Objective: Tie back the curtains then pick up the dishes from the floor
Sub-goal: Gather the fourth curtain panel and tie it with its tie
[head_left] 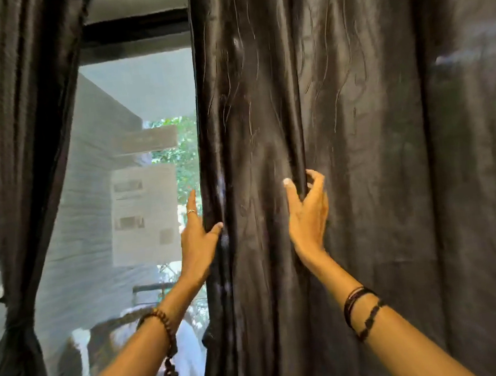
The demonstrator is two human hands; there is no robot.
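Daylight comes through a window [136,174] in the left half of the frame, its pane hazy, with green leaves and a pale wall outside. At the far left a dark curtain [22,149] hangs gathered and is cinched by a tie [15,328] low down. A second dark satin curtain [343,148] hangs loose and fills the centre and right of the frame. The left hand [197,241] is at this curtain's left edge, forefinger straight and pointing up, thumb pressed on the front of the cloth; the other fingers are hidden behind the edge. The right hand [306,212], just right of centre, has its fingers curled round a vertical fold of the same curtain, pinching it against the thumb. No dishes are in view.
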